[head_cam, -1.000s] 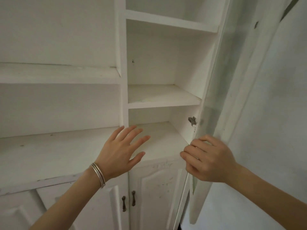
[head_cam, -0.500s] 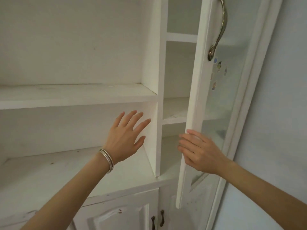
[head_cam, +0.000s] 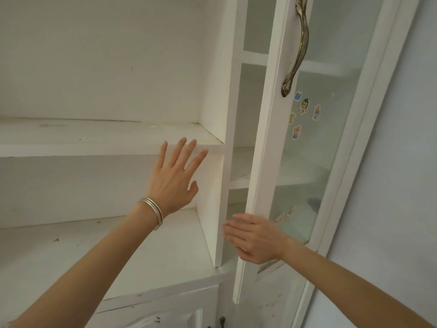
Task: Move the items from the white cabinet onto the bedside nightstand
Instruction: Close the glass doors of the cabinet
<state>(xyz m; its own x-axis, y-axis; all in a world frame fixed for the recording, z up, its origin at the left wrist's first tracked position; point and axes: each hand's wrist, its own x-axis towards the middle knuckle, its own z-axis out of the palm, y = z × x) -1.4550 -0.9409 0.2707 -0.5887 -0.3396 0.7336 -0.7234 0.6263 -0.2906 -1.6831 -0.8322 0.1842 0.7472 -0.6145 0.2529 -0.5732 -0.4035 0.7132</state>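
Both hands are up at the white cabinet (head_cam: 106, 67), and neither carries anything. The items to be moved I can't spot in this shot, and the nightstand is out of view too. The danger sits low on the right: the right hand (head_cam: 255, 237) lies flat on the bottom of the glass door (head_cam: 267, 138), its straight fingers (head_cam: 233, 229) reaching past the door's edge toward the upright divider (head_cam: 218, 209). If that door swings in, those fingertips could get nipped between frame and divider. A hard shove could also slam the door and rattle the pane with the little stickers (head_cam: 303, 106) on it. The curved metal handle (head_cam: 299, 50) hangs untouched well above, so the push comes from low on the frame, where I'd judge control is poorer. The left hand (head_cam: 173, 178) is released, fingers spread wide, palm facing the cabinet and raised in front of the middle shelf (head_cam: 94, 150), just beside the divider. It touches nothing that I can make out. Thin silver bangles (head_cam: 155, 213) sit on that wrist, the forearm rising from bottom left, while the right forearm comes in from the lower right corner.
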